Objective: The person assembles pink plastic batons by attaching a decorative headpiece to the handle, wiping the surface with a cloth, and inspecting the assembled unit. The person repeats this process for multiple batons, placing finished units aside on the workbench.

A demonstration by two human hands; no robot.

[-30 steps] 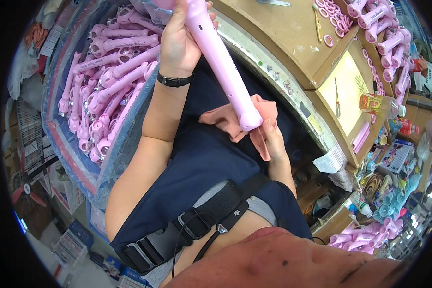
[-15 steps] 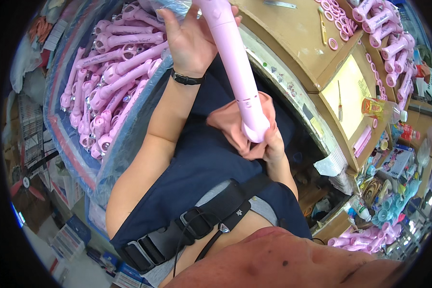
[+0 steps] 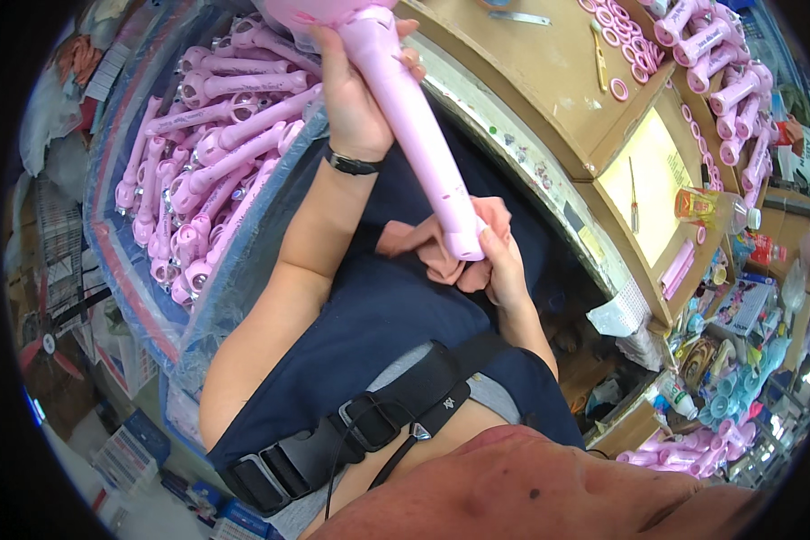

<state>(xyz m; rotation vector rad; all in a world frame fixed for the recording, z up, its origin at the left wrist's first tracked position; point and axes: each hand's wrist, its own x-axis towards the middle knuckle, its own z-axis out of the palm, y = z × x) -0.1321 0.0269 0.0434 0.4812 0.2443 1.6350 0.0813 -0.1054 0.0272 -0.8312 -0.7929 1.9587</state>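
A long pale-pink plastic wand (image 3: 420, 148) slants across my lap, its wide rounded head cut off by the top edge of the view. My left hand (image 3: 360, 103), with a black watch on the wrist, grips it just under the head, the thumb on one side and fingertips showing on the other. At the lower end, my right hand (image 3: 506, 265) holds a crumpled salmon-coloured cloth (image 3: 423, 247) against the wand, the thumb pressed near its end. Part of the cloth is hidden behind the wand.
A bin lined with clear blue plastic (image 3: 144, 315) at left holds several similar pink wands (image 3: 234, 135). On the cardboard-covered bench (image 3: 522, 76) at right lie pink rings (image 3: 619, 88), a yellow-handled tool (image 3: 600, 58), a thin screwdriver (image 3: 634, 198) and a drink bottle (image 3: 706, 209). More pink parts (image 3: 720, 40) are stacked beyond.
The wand has turned about its length and come down, so more of its head shows. My left hand has moved lower and closed round it. The right hand and cloth have shifted slightly.
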